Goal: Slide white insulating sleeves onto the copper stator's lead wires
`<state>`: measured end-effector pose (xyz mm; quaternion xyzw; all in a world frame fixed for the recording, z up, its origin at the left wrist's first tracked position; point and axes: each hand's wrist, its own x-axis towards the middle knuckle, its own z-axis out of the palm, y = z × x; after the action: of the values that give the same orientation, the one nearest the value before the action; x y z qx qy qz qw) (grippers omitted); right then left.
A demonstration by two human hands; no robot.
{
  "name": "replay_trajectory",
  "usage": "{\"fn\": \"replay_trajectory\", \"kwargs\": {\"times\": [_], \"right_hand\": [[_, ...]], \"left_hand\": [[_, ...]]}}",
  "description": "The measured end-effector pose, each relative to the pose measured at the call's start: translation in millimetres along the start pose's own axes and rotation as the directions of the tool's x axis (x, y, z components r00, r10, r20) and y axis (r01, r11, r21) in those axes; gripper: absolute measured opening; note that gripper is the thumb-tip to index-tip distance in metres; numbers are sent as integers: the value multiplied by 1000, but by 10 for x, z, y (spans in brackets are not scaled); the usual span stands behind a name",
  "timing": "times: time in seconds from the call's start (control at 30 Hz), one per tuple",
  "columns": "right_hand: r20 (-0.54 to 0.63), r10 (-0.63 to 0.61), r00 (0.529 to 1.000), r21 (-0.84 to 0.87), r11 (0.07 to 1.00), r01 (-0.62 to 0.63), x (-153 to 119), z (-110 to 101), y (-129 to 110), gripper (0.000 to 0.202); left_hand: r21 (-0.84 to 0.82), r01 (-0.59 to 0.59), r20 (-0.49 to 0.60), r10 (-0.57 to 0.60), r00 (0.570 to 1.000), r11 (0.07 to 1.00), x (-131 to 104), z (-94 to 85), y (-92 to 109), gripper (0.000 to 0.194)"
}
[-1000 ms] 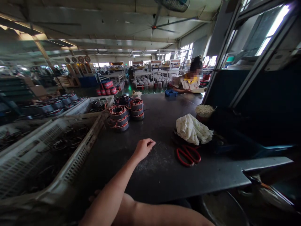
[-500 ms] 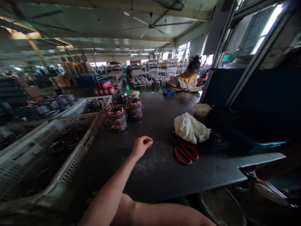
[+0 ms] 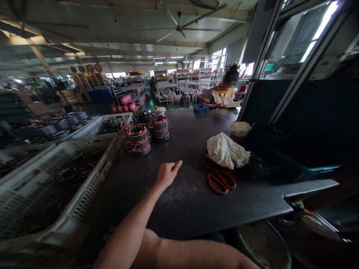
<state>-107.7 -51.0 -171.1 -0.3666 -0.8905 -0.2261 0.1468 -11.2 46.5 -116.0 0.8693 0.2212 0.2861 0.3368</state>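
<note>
My left hand [image 3: 168, 174] is over the dark tabletop [image 3: 179, 209], its fingers curled in and one digit pointing away to the right; nothing shows in it. Below it, my right forearm crosses beneath the left one. Only a dim bit of my right hand [image 3: 108, 236] shows beside the left forearm, and its fingers are hidden. Red-handled scissors [image 3: 221, 182] lie to the right, with a crumpled white cloth [image 3: 227, 150] behind them. Stacked wound stators [image 3: 138, 140] with red-orange windings stand beyond my left hand.
White plastic crates [image 3: 92, 186] holding dark parts line the left side. A bowl of pale pieces [image 3: 240, 129] stands behind the cloth. Across the table, a person [image 3: 221, 96] sits near a blue bin [image 3: 201, 108]. A round container [image 3: 263, 243] is below the table's front edge.
The fingers of my left hand have shifted from a loose pinch to a tighter curl with one digit pointing out. The hand has stayed in nearly the same place.
</note>
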Motion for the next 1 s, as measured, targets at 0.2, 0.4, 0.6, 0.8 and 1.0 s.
{"fn": "replay_trajectory", "kwargs": {"times": [0.2,0.4,0.6,0.8,1.0], "right_hand": [[-25,-20,999,-179,984,15,-36,176,-31,42],[-84,-2,996,-128,992,-9,-76,416,-109,44],[-187,-34,982,-194,981,-3,-77,314,-57,41],[-136,5,991,-138,990,-23,-65,300,-74,43],[-55,-10,998,-107,994,4,-50,204,-47,45]], "left_hand": [[-87,28,-74,-34,997,996,87,-49,-185,55],[112,-2,67,-6,998,994,113,-27,-312,10],[250,-50,124,19,992,967,76,-40,-269,10],[391,-102,346,-43,937,915,45,-124,-234,10],[418,-120,443,-87,893,901,32,-123,-240,10]]}}
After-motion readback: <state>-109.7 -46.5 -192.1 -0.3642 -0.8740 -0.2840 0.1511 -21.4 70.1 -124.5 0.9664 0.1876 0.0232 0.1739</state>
